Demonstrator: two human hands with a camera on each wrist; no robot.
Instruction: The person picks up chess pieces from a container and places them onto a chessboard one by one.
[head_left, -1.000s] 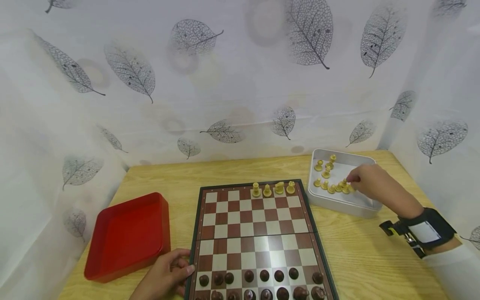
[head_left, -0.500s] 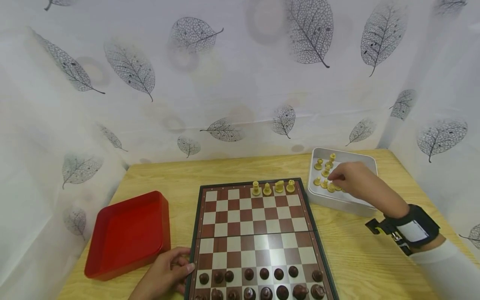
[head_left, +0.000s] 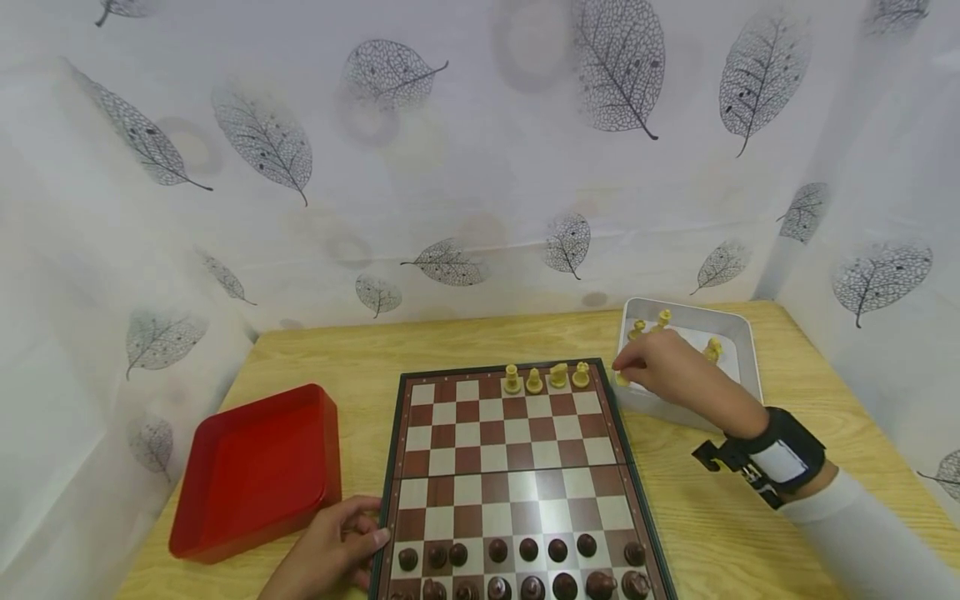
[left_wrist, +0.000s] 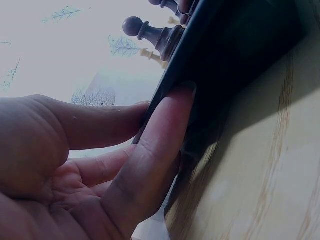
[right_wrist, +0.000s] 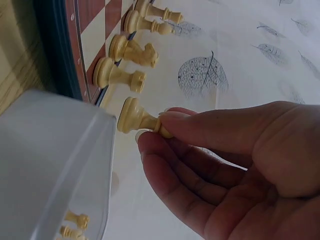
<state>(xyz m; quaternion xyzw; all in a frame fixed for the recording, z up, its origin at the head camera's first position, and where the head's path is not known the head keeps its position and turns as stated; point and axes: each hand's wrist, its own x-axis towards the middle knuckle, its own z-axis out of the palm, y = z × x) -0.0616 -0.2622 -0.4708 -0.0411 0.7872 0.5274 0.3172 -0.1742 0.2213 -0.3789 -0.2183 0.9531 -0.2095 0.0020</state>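
Note:
My right hand (head_left: 678, 375) pinches a cream chess pawn (right_wrist: 134, 116) by its head between thumb and fingertips, base pointing toward the board. In the head view it hovers at the left wall of the whitish tray (head_left: 667, 407), close to the board's far right corner. The brown-and-cream chessboard (head_left: 517, 454) lies on the table. Along its left edge my left hand (head_left: 330, 546) grips the dark border, thumb on top and fingers at the side and underneath. A cream rook (right_wrist: 118, 76) stands in the corner, beside a knight (right_wrist: 134, 51) and other cream pieces.
Dark chess pieces (head_left: 528, 547) stand in two rows on the near side. More cream pieces (head_left: 712, 350) are in the tray, partly hidden by my right hand. A red box (head_left: 258, 467) sits left of the board. Leaf-patterned cloth (head_left: 480, 167) surrounds the wooden table.
My right hand has moved left from among the pieces in the tray to its left wall, carrying the pawn. The left hand has stayed at the board's edge.

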